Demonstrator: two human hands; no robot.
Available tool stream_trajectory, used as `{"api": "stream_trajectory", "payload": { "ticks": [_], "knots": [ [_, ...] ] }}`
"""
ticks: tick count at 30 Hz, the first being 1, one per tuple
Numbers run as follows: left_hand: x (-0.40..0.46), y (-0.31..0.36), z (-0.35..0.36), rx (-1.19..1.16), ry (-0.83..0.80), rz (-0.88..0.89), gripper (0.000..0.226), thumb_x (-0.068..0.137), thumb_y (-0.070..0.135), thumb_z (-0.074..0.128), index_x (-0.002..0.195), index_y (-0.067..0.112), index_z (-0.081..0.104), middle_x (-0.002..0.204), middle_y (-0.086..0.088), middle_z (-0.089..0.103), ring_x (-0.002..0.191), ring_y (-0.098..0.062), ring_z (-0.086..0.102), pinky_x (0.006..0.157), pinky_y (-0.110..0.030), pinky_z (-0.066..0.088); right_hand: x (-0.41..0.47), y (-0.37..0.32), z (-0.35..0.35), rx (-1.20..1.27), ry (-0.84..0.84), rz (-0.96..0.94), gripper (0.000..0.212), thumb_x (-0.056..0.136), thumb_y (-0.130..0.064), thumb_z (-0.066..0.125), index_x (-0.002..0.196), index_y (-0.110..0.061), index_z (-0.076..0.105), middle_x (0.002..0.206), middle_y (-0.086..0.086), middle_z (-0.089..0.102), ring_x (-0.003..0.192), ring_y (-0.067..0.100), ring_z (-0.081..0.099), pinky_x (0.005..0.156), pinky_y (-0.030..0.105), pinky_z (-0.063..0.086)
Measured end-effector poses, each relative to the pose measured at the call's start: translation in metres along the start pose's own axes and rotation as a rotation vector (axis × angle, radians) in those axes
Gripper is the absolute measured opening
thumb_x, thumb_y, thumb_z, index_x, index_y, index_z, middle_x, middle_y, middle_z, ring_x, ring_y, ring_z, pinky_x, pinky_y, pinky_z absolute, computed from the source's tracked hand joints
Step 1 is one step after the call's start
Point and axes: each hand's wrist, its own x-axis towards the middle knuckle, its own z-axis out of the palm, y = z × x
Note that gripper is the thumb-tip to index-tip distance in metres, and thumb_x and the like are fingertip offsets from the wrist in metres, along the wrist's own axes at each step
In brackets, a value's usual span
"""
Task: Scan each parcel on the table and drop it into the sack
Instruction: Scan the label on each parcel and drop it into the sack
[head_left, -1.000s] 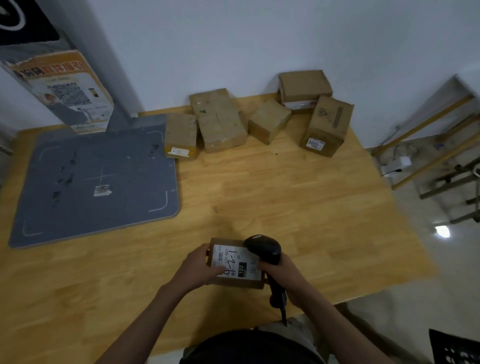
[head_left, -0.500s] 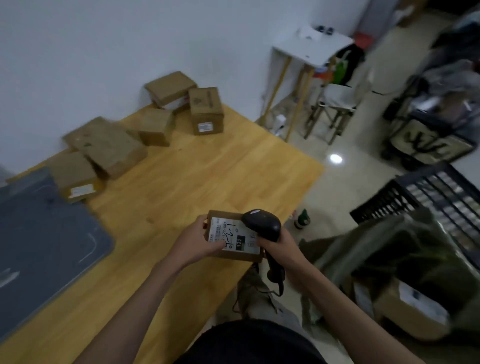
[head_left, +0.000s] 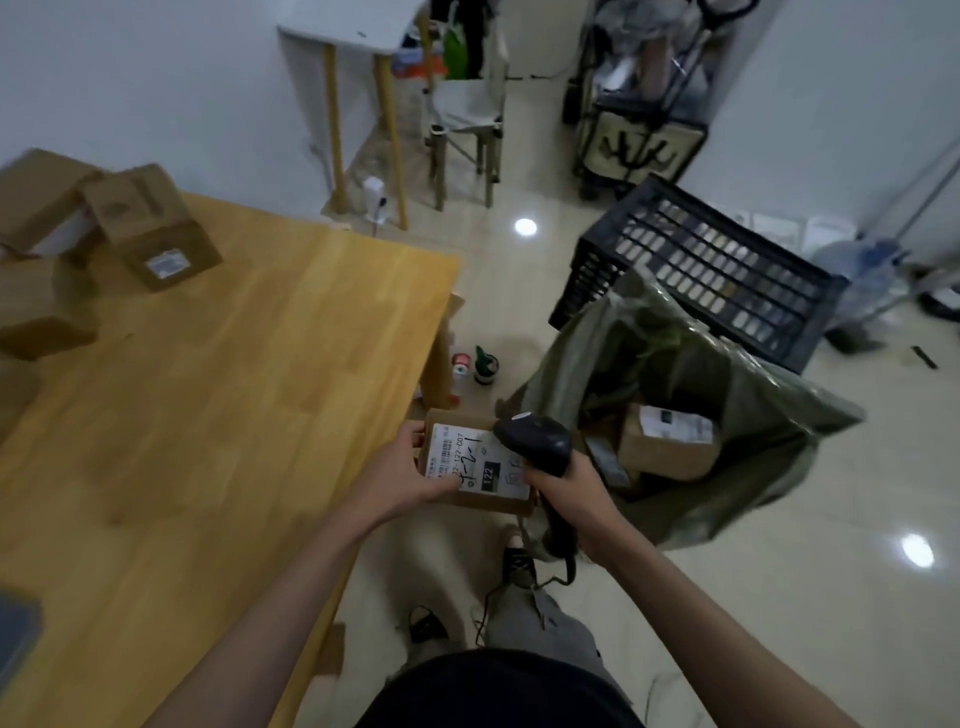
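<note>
Two hands (head_left: 400, 475) (head_left: 569, 491), one scanner (head_left: 535, 441), one held parcel (head_left: 478, 467); one sack (head_left: 753, 415) with one parcel visible inside (head_left: 667, 441); about four blurred boxes on the table (head_left: 156, 244); one black crate (head_left: 717, 275)

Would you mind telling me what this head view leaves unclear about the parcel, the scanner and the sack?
- Parcel: the label's small print is too small; the scanner head covers its right edge.
- Sack: its folds and a box hide the deeper contents.
- Table boxes: blurred, cut off by the left edge.
</note>
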Motion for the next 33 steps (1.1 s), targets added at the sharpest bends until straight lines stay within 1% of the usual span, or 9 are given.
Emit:
{"api": "stream_trajectory", "payload": {
  "ticks": [6,10,16,21,24,27,29,31,33],
  "knots": [
    [0.064,0.051,0.055,0.020,-0.161,0.035,0.084,0.071,0.038,0.086,0.137,0.023,0.037,0.135,0.004,0.055,0.105,-0.004,0.053,0.087,-0.023,0.045,0.018,0.017,-0.073,0.107,0.172,0.093,0.026,0.091,-0.006,0.069,0.113,-0.019,0.067,0.106,0.000,0.074,0.099,0.014,0.070,0.082,0.030,0.058],
    [0.109,0.088,0.090,0.012,-0.244,0.085,0.083,0.067,0.044,0.085,0.134,0.028,0.037,0.137,0.003,0.054,0.116,-0.009,0.056,0.097,-0.032,0.050,0.041,0.020,-0.122,0.103,0.268,0.139,0.020,0.090,-0.010,0.070,0.103,-0.024,0.067,0.105,0.001,0.074,0.100,0.018,0.069,0.089,0.041,0.059],
    [0.176,0.137,0.135,0.043,-0.271,0.136,0.089,0.071,0.044,0.083,0.143,0.023,0.034,0.135,0.001,0.039,0.122,-0.017,0.048,0.103,-0.041,0.047,0.084,0.013,-0.179,0.063,0.394,0.100,0.024,0.090,-0.009,0.071,0.093,-0.031,0.061,0.100,-0.002,0.071,0.095,0.013,0.069,0.082,0.032,0.058],
    [0.234,0.162,0.166,0.109,-0.272,0.098,0.088,0.077,0.041,0.079,0.148,0.020,0.033,0.124,0.000,0.033,0.113,-0.014,0.042,0.087,-0.025,0.040,0.127,0.007,-0.209,-0.008,0.428,0.096,0.020,0.090,-0.009,0.069,0.092,-0.028,0.061,0.094,-0.007,0.068,0.090,0.009,0.066,0.070,0.024,0.056],
    [0.263,0.170,0.180,0.105,-0.301,0.069,0.090,0.079,0.040,0.078,0.152,0.018,0.031,0.129,-0.002,0.037,0.105,-0.010,0.044,0.074,-0.016,0.037,0.151,0.008,-0.215,-0.038,0.428,0.122,0.018,0.088,-0.009,0.069,0.105,-0.013,0.066,0.100,0.002,0.071,0.096,0.018,0.068,0.079,0.036,0.059],
    [0.288,0.174,0.192,0.112,-0.308,0.059,0.082,0.080,0.039,0.078,0.147,0.017,0.038,0.126,-0.003,0.037,0.105,-0.012,0.047,0.070,-0.011,0.038,0.167,0.008,-0.214,-0.037,0.429,0.109,0.026,0.085,-0.009,0.071,0.110,-0.014,0.063,0.108,0.004,0.068,0.103,0.019,0.066,0.083,0.035,0.056],
    [0.301,0.175,0.199,0.113,-0.328,0.042,0.076,0.081,0.038,0.078,0.144,0.017,0.041,0.126,-0.003,0.037,0.108,-0.014,0.048,0.081,-0.016,0.041,0.174,0.010,-0.210,-0.055,0.429,0.079,0.025,0.085,-0.010,0.072,0.099,-0.026,0.060,0.117,0.005,0.063,0.109,0.020,0.061,0.088,0.034,0.052],
    [0.312,0.173,0.205,0.111,-0.347,0.021,0.074,0.082,0.041,0.076,0.143,0.016,0.043,0.130,-0.004,0.038,0.113,-0.016,0.047,0.094,-0.025,0.040,0.179,0.013,-0.202,-0.057,0.402,0.067,0.035,0.084,-0.011,0.074,0.088,-0.039,0.054,0.124,0.007,0.057,0.115,0.024,0.056,0.100,0.043,0.049],
    [0.321,0.170,0.208,0.120,-0.393,0.006,0.067,0.085,0.039,0.074,0.140,0.014,0.046,0.131,-0.003,0.045,0.117,-0.016,0.047,0.097,-0.026,0.038,0.187,0.018,-0.191,-0.031,0.369,0.084,0.038,0.084,-0.015,0.075,0.090,-0.044,0.050,0.129,0.008,0.054,0.119,0.025,0.055,0.106,0.048,0.046]
  ]
}}
